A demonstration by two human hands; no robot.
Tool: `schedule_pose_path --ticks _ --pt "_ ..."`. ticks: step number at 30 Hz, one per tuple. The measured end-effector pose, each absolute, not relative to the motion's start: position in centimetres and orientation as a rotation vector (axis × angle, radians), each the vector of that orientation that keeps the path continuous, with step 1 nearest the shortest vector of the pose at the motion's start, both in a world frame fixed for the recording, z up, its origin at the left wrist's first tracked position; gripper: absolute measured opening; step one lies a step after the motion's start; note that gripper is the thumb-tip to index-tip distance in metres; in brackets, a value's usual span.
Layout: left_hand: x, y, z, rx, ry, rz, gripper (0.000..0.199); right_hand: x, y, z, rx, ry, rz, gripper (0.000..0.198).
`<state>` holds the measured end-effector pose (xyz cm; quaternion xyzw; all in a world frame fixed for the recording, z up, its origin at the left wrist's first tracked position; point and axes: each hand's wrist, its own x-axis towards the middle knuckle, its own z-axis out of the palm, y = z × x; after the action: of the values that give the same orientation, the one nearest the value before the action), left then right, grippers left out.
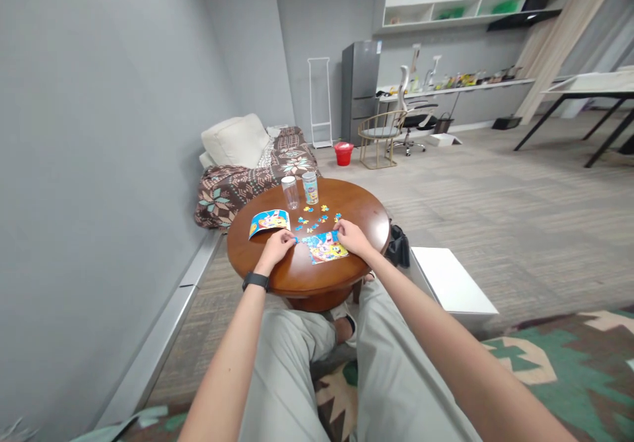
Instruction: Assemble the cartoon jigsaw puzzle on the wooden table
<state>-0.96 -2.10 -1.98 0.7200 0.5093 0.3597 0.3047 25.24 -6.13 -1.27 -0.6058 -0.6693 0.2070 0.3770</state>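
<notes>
A partly assembled jigsaw puzzle (327,249) with a yellow cartoon figure on blue lies on the round brown table (287,277). Just off its left edge, my left hand (278,246) pinches a small blue puzzle piece (296,240) between thumb and fingertips. My right hand (351,237) rests at the puzzle's upper right corner with its fingers closed together; what they hold, if anything, is hidden. Several loose puzzle pieces (316,225) are scattered beyond the puzzle. A curved picture sheet (270,222) in matching colours stands left of them, behind my left hand.
A clear jar (290,194) with a white lid and a printed canister (310,189) stand at the table's far side. Beyond are a patterned sofa cover (247,184) and a red bucket (343,154). A white box (452,280) sits on the floor at right.
</notes>
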Motion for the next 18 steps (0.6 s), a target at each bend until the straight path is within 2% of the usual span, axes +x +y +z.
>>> schedule_pose_path --ticks 7,18 --pt "-1.1 -3.9 -1.6 1.964 1.363 0.973 0.013 25.4 -6.1 -1.3 -1.539 -1.690 0.517 0.023" --pt "-0.8 -4.2 -1.2 1.963 1.378 0.976 0.011 25.4 -6.3 -1.2 -1.521 -1.693 0.509 0.020"
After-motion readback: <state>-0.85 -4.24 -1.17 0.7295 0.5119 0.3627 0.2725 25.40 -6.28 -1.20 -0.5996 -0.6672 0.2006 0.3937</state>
